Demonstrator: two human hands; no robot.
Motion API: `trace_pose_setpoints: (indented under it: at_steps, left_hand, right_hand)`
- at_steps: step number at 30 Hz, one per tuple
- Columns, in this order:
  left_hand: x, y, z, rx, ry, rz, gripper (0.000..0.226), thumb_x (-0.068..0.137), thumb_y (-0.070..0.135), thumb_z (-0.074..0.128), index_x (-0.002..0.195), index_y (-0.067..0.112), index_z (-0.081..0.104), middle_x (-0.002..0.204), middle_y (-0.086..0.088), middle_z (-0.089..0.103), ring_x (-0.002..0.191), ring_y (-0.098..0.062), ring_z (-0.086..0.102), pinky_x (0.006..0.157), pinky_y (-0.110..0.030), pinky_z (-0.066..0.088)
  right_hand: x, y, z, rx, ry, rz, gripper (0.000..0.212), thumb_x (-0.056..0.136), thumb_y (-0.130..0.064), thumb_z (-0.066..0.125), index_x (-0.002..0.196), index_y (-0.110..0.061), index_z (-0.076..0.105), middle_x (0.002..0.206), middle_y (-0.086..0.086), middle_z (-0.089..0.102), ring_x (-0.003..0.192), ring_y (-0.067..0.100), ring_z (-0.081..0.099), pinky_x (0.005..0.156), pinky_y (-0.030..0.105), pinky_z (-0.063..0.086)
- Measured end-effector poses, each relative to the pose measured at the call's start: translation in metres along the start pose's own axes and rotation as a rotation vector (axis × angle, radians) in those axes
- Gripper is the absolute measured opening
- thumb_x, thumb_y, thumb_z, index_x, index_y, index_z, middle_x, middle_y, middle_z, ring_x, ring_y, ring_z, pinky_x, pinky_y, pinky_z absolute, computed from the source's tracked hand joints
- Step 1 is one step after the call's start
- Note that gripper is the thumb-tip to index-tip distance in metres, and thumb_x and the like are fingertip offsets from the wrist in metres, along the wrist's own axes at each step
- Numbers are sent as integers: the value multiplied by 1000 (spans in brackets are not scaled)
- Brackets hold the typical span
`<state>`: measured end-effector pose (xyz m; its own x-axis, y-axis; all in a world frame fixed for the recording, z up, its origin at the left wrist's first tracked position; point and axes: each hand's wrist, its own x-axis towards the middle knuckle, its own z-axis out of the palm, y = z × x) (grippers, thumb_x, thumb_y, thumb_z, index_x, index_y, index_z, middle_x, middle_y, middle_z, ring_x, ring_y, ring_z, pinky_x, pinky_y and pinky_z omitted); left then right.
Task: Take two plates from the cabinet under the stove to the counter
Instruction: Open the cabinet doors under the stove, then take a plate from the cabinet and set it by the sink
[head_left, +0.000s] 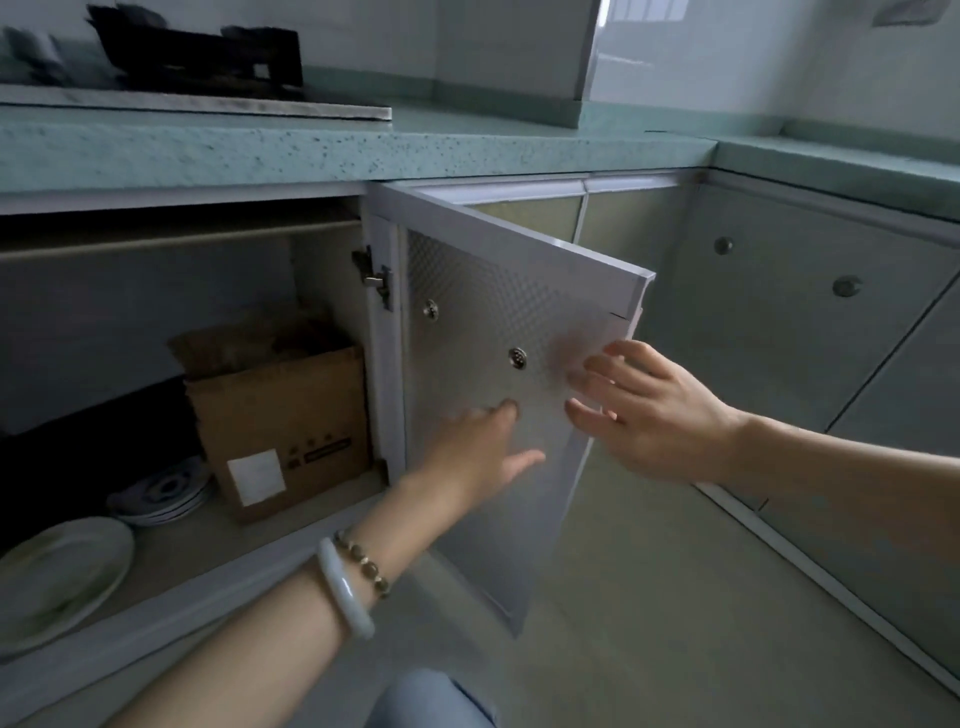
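The cabinet under the stove stands open, its metal door (483, 291) swung out toward me. On the cabinet floor lies a large white plate (57, 577) at the front left, and behind it a stack of blue-patterned plates (163, 493). My left hand (480, 449), with bracelets on the wrist, is spread open in front of the door's inner face. My right hand (649, 410) is open too, fingers apart at the door's outer edge. Neither hand holds anything. The green speckled counter (322, 150) runs above the cabinet.
A cardboard box (283, 421) stands inside the cabinet at the right, beside the plates. A gas stove (202, 62) sits on the counter at the upper left. Closed cabinet doors with round knobs (847, 286) line the right side. My knee (431, 701) shows at the bottom.
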<state>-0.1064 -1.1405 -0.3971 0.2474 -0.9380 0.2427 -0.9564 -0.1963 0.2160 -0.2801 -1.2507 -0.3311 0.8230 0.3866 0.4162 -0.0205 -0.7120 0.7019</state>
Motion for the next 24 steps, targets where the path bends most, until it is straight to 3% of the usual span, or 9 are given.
trace_pose_setpoints:
  at_steps: [2, 4, 7, 10, 13, 16, 19, 21, 24]
  left_hand:
    - [-21, -33, -11, -14, 3, -66, 61, 86, 61, 50, 126, 16, 47, 121, -10, 65, 111, -31, 60, 87, -36, 44]
    - [-50, -72, -26, -131, -6, -171, 67, 84, 62, 53, 134, 20, 42, 124, -4, 64, 109, -26, 61, 88, -38, 49]
    - [-100, -131, -47, -349, 70, -388, 65, 79, 59, 63, 133, 30, 42, 112, 11, 62, 100, -13, 62, 88, -37, 51]
    - [-162, -180, -68, -583, 149, -541, 56, 80, 46, 68, 130, 36, 44, 113, 7, 61, 100, -5, 61, 93, -30, 50]
    - [-222, -207, -87, -718, 308, -667, 47, 83, 32, 69, 121, 44, 45, 116, 3, 63, 99, -3, 64, 91, -23, 50]
    - [-274, -216, -99, -789, 496, -782, 49, 86, 24, 66, 129, 35, 45, 117, 3, 64, 99, -3, 65, 87, -19, 52]
    - [-317, -213, -105, -860, 682, -876, 45, 88, 17, 64, 128, 32, 49, 115, -3, 66, 96, -10, 68, 83, -25, 55]
    - [-340, -210, -105, -910, 793, -936, 40, 89, 17, 63, 124, 35, 53, 113, -6, 67, 97, -14, 69, 81, -25, 56]
    - [-371, -215, -102, -932, 880, -1041, 37, 87, 25, 65, 121, 37, 55, 113, -8, 67, 100, -17, 69, 78, -25, 56]
  right_hand:
    - [19, -24, 7, 81, -2, 88, 27, 86, -9, 43, 96, -5, 68, 97, 17, 67, 85, 35, 62, 86, 46, 46]
    - [48, -47, 20, 167, -28, 173, 25, 81, -14, 50, 99, -8, 66, 96, 16, 65, 83, 35, 60, 83, 45, 48]
    - [102, -81, 44, 344, -32, 358, 29, 77, -17, 61, 104, -8, 62, 94, 15, 63, 79, 36, 60, 70, 40, 49]
    - [154, -124, 60, 650, -115, 499, 45, 83, -23, 64, 124, -10, 55, 110, 11, 61, 94, 35, 61, 69, 39, 52]
    - [197, -160, 73, 1038, -136, 582, 53, 88, -31, 60, 136, -20, 40, 122, 3, 54, 102, 23, 57, 73, 35, 51]
    - [232, -188, 78, 1467, -115, 694, 57, 85, -30, 66, 135, -20, 39, 119, 0, 55, 104, 16, 57, 85, 33, 52]
    - [254, -211, 83, 1705, -133, 806, 61, 82, -31, 71, 134, -21, 41, 110, -6, 58, 90, 5, 62, 73, 18, 49]
    - [266, -224, 90, 1859, -173, 860, 61, 82, -31, 71, 134, -21, 41, 110, -3, 60, 89, 5, 63, 74, 22, 52]
    - [280, -250, 104, 1999, -280, 949, 59, 82, -26, 72, 132, -16, 43, 110, 9, 63, 98, 20, 63, 89, 42, 54]
